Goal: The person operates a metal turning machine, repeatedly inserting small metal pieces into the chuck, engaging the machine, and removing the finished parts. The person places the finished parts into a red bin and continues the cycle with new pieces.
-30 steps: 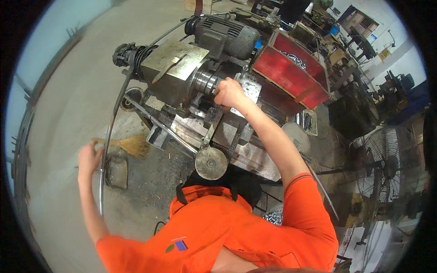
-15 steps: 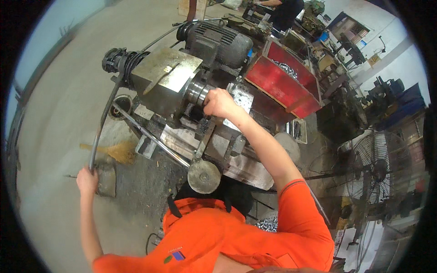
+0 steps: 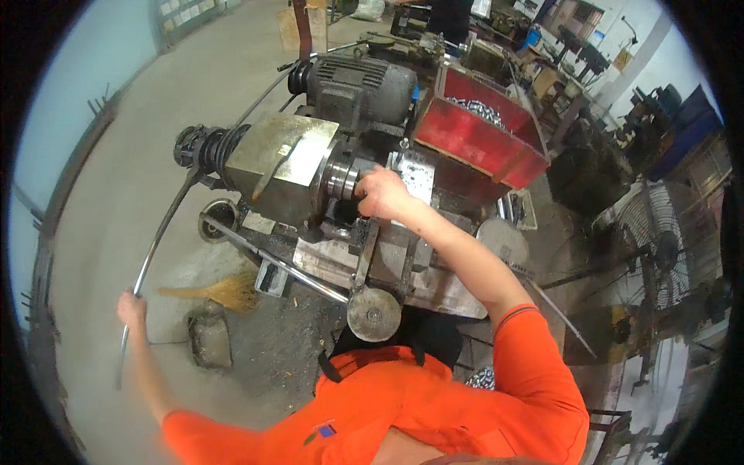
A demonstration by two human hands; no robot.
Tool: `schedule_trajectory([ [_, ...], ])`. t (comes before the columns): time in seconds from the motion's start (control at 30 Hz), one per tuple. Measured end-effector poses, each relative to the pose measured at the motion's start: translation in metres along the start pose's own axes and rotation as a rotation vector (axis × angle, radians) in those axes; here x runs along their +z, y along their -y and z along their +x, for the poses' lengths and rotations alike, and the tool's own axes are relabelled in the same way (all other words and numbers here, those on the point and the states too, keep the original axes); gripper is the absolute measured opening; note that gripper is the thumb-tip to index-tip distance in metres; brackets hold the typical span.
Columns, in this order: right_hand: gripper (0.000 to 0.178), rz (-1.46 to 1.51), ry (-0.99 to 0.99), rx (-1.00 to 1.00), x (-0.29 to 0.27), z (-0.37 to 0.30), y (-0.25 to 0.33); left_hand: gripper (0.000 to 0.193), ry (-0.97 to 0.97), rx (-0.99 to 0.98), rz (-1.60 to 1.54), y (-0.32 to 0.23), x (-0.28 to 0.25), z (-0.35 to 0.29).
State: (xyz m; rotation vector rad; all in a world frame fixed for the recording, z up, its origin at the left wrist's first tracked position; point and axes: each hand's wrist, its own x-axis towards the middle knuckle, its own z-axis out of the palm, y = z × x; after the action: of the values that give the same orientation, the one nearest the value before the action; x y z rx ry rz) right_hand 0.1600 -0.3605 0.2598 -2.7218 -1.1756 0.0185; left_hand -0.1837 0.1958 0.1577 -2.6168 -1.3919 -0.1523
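Note:
My left hand [image 3: 133,308] is wrapped round a long metal lever [image 3: 159,232], out at the left. The lever runs up to the pulley end [image 3: 205,151] of a small lathe-like machine, and its free end sticks out below my fist. My right hand [image 3: 384,194] has its fingers curled in at the bright round spindle nose [image 3: 339,180] of the headstock [image 3: 279,174]. Whatever those fingers hold is hidden behind them. Below this hand lies the slide, with a flat handle ending in a round metal disc [image 3: 373,314]. A second shiny bar [image 3: 287,267] slopes across the machine's front.
Behind the headstock sits a dark ribbed motor [image 3: 360,85]. A red bin [image 3: 480,143] of small metal parts stands to its right. On the floor at left lie a straw broom [image 3: 221,293] and a dustpan [image 3: 209,339]. A caged fan [image 3: 651,248] stands at right; another person [image 3: 449,19] is beyond.
The view has shifted. My left hand and the lever have swung outward to the left, and the lever's end now shows below the fist. My right hand stays at the spindle nose.

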Motion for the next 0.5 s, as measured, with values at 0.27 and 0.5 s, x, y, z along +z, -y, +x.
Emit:
schedule_trajectory([
  [0.27,0.04,0.225,-0.436,-0.036,-0.039,-0.145,-0.055,0.043,0.331,0.216,-0.901,-0.192,0.111,-0.093],
  [0.5,0.04,0.287,-0.301,0.633,-0.037,-0.324,-0.109,0.017,0.317,0.981,0.159,-0.274,0.128,-0.103],
])
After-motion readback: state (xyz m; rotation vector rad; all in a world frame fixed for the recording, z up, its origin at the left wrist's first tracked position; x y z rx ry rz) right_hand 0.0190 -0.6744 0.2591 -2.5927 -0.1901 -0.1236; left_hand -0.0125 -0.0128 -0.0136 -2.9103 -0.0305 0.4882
